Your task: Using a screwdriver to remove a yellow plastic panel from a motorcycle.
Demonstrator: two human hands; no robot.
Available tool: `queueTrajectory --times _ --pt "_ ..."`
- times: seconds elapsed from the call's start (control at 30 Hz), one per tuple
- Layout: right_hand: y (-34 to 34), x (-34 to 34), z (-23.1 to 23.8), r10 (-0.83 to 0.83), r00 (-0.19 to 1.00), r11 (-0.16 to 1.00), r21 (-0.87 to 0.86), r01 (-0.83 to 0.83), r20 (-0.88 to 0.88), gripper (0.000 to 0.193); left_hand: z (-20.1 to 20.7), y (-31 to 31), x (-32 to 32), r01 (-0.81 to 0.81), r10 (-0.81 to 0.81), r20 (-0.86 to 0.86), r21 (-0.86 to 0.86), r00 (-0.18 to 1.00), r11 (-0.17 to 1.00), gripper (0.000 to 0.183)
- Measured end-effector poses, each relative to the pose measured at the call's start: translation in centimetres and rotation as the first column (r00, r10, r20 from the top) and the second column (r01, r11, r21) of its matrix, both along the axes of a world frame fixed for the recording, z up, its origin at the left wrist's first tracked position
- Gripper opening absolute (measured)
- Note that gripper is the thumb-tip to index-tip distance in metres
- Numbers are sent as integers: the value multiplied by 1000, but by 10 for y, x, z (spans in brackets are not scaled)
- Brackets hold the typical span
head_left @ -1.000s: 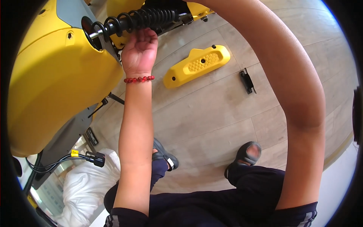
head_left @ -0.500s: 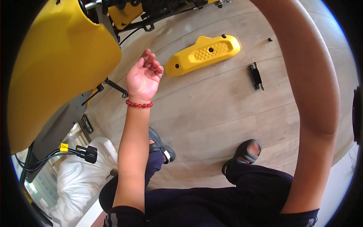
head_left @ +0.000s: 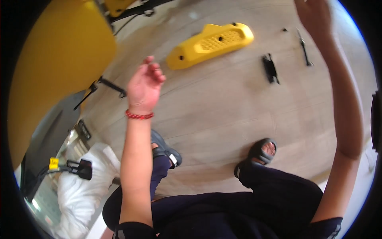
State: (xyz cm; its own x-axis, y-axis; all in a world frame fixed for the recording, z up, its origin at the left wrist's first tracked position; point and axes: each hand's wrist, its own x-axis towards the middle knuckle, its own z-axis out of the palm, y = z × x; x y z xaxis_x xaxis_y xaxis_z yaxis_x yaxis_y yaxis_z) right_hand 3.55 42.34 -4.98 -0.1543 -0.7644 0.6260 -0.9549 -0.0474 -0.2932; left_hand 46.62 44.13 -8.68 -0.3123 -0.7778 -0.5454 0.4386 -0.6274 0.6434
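Observation:
My left hand (head_left: 145, 85) hovers over the floor, palm up with fingers loosely bent and apart, and nothing visible in the palm. A red bead bracelet (head_left: 139, 115) circles that wrist. Just right of the fingers lies a long yellow plastic cover (head_left: 199, 53) with a honeycomb-textured panel and dark holes. My right hand (head_left: 316, 18) reaches to the upper right, cut off by the picture's top edge, so its fingers are mostly hidden. Beneath and beside that arm rests a slim dark rod-like tool (head_left: 305, 51). A black bracket-like part (head_left: 270, 68) lies left of it.
Large yellow bodywork (head_left: 71, 51) with a dark grey lower panel fills the left side. A black connector (head_left: 84, 169) on cables hangs in front of white crumpled covering (head_left: 77, 195). A small dark piece (head_left: 285, 30) lies on the wood-look floor (head_left: 207, 115). My sandalled feet are below.
My right arm has swung outward to the right, bringing its hand into view and uncovering the rod-like tool. My left hand has shifted slightly left. The whole view has tilted and blurred.

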Motion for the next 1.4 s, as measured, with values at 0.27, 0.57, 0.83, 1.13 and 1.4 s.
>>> queueTrajectory --times 0.27,0.57,0.83,1.13,1.4 --pt "132 -61 -135 -320 941 380 896 232 -108 46 -5 6 1 51 -49 53 -37 997 998 28" --pt "107 -54 -111 -599 800 371 872 320 -38 30 7 -2 -43 189 -174 153 -91 973 978 26" --pt "108 135 37 -176 764 786 556 -271 621 20 35 -17 -71 397 -348 217 -251 912 883 28" --pt "48 278 -5 -46 116 958 77 -276 992 28 32 -47 -47 227 -140 253 -361 957 905 31" --pt "16 315 -30 -34 -78 974 15 -224 996 30 25 -67 -21 265 -85 415 -397 906 879 28"
